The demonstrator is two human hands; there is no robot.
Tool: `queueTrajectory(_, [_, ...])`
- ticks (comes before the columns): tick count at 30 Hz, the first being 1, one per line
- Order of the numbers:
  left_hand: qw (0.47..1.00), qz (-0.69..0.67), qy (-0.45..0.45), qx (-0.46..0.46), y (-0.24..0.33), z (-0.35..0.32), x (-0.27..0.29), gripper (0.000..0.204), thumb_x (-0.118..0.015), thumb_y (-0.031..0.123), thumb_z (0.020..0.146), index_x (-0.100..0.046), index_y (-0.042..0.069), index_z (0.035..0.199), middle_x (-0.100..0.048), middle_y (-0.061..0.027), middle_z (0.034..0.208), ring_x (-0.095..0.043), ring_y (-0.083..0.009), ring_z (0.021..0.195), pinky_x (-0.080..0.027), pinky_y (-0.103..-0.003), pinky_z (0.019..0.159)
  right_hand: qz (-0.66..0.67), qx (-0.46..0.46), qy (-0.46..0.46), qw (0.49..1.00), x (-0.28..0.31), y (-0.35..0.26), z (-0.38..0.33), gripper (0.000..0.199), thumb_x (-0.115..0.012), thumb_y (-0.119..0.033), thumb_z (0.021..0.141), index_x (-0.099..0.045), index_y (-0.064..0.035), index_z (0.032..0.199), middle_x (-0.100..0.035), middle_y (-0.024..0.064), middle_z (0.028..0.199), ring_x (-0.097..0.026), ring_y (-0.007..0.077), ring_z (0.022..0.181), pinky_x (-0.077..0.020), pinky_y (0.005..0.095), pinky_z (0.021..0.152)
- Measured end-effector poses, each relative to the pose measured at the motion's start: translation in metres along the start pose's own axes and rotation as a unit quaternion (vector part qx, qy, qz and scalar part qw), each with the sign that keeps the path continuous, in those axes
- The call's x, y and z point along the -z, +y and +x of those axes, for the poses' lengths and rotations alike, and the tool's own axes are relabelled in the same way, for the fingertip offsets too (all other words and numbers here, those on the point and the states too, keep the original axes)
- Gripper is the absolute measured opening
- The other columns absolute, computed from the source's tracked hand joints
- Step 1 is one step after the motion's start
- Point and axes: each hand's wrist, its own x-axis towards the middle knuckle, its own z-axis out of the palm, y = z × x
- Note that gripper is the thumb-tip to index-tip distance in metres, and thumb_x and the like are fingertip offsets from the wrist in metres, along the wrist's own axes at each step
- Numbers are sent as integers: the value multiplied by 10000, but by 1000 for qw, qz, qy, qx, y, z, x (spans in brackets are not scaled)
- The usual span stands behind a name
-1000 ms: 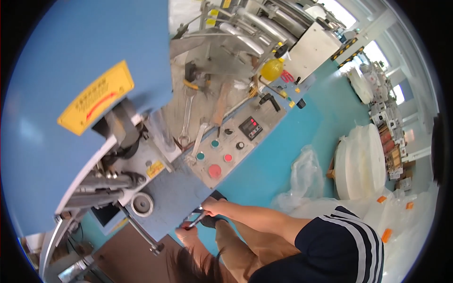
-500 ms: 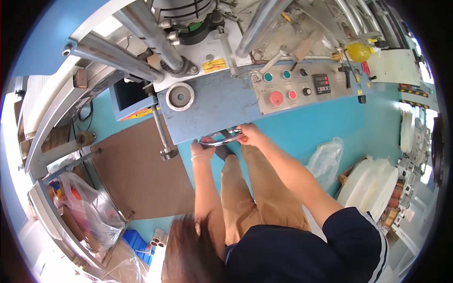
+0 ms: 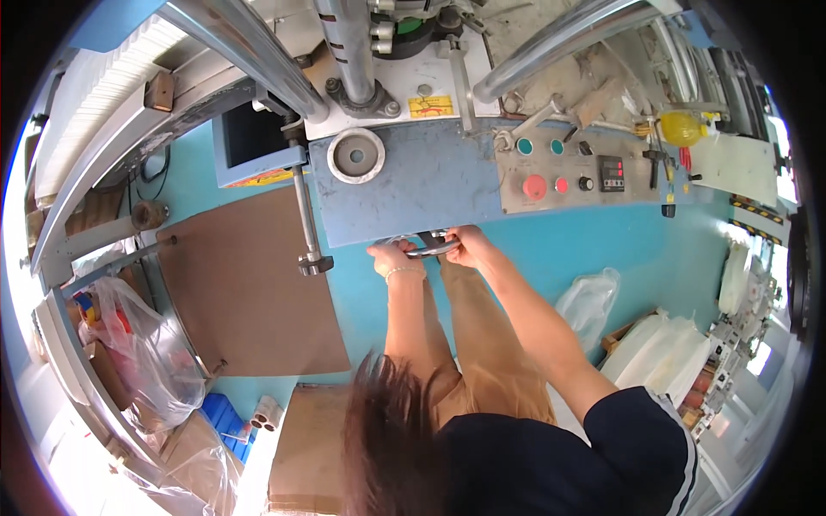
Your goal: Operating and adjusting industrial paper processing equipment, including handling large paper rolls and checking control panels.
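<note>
One chrome handwheel (image 3: pixel 434 251), gripped from both sides

It sits between the left hand (image 3: pixel 397 260) and right hand (image 3: pixel 469 247), fingers clamped around its rim; well left of them, a blue crate (image 3: pixel 223 415), contents unclear.

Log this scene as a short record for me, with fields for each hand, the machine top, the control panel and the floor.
Left hand: gripping the left side of the metal wheel
Right hand: gripping the wheel's right side
Wheel place: at the front edge of the blue machine top
Machine top: holds a round metal ring, left of the control panel
Control panel: two green buttons, two red buttons, a lit display
Floor: teal, with a clear plastic bag at right
</note>
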Motion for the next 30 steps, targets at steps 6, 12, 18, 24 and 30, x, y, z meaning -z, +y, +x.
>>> queueTrajectory(6, [997, -70, -34, 21, -13, 0, -1, 457, -276, 427, 926, -418, 15, 791, -446, -59, 610, -414, -184, 514, -373, -303, 462, 44, 52, 171, 983, -31, 0, -29, 220, -440, -125, 846, -359, -67, 649, -313, 49, 540, -252, 125, 398, -231, 260, 360])
queueTrajectory(12, [990, -103, -95, -33, -39, -31, -8, 427, -322, 410, 931, -383, 23, 762, -414, -57, 582, -455, -190, 512, -419, -327, 480, 14, 110, 147, 983, 26, 0, 20, 216, -424, -175, 885, -393, -65, 701, -363, 44, 577, -282, 118, 401, -225, 249, 359])
queueTrajectory(18, [987, -71, -70, -122, -55, -42, -11, 497, -319, 398, 927, -409, 12, 629, -485, -91, 574, -495, -220, 522, -462, -341, 543, -127, -139, 59, 980, 15, -32, 30, 234, -505, -212, 868, -426, -128, 664, -394, -16, 562, -287, 102, 390, -242, 231, 382])
queueTrajectory(24, [976, 137, 118, -119, -53, -43, -36, 656, -259, 432, 917, -504, -93, 609, -557, -160, 553, -551, -268, 511, -459, -388, 515, -201, -158, -3, 967, 63, -50, 66, 258, -566, -290, 834, -452, -152, 648, -402, -44, 506, -284, 67, 378, -234, 221, 370])
queueTrajectory(30, [954, 166, 228, -104, -57, 2, -35, 659, -291, 423, 899, -595, -139, 737, -600, -259, 664, -583, -385, 579, -487, -439, 565, -283, -130, -40, 950, 72, -54, 60, 259, -589, -286, 808, -445, -137, 654, -409, -20, 532, -281, 80, 373, -170, 208, 336])
